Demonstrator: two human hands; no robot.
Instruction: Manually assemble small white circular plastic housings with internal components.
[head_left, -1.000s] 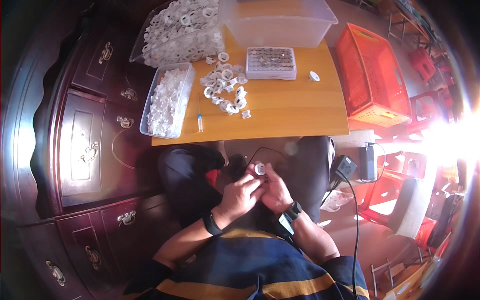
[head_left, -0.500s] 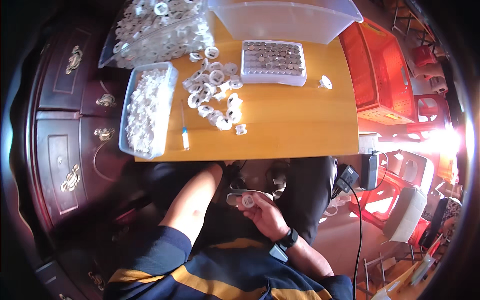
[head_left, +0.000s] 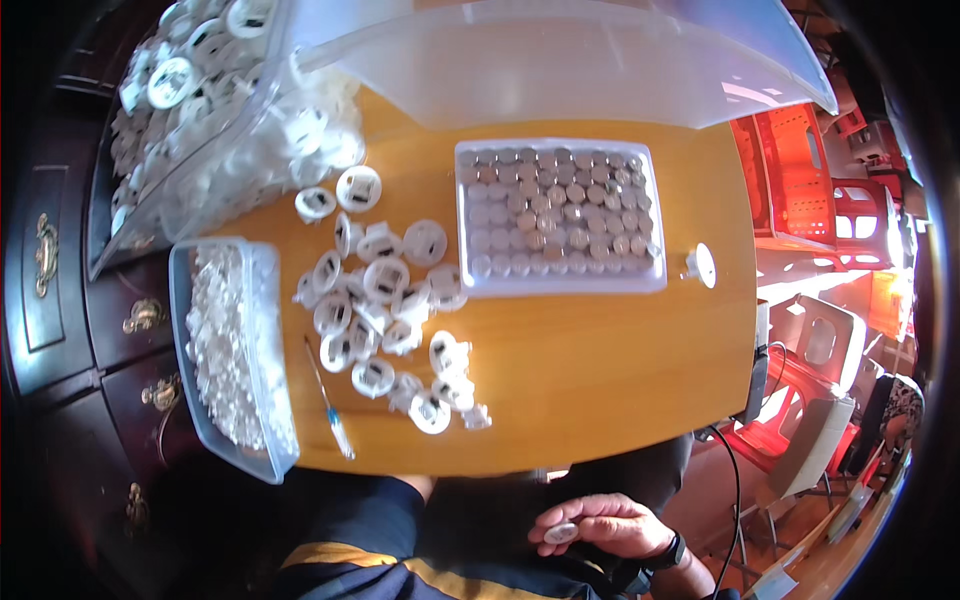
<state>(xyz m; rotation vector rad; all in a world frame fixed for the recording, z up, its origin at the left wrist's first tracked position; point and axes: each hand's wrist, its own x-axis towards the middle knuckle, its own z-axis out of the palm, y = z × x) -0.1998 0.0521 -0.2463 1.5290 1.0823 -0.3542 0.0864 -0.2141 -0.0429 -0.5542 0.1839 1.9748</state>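
Below the table's front edge, my right hand (head_left: 620, 528) pinches a small round white plastic part (head_left: 561, 533) between thumb and fingers. A dark watch band circles that wrist. Only a bit of my left forearm (head_left: 418, 486) shows; the left hand is hidden under the table edge. On the table lies a loose pile of similar round white parts (head_left: 385, 280), several with a dark slot. A thin screwdriver (head_left: 338, 432) with a blue and clear handle rests left of them. One white part (head_left: 705, 265) lies alone at the right.
A white tray (head_left: 560, 286) holds rows of small silver discs. At left, a clear bin (head_left: 270, 370) is full of small white pieces. Behind it stands a large clear bin of round white parts (head_left: 172, 82). An empty-looking translucent box (head_left: 590, 60) stands at the back; red crates (head_left: 800, 180) are beyond.
The view has shifted closer over the table. My right hand still holds the white part, now lower and further right in view. My left forearm has mostly gone from sight.
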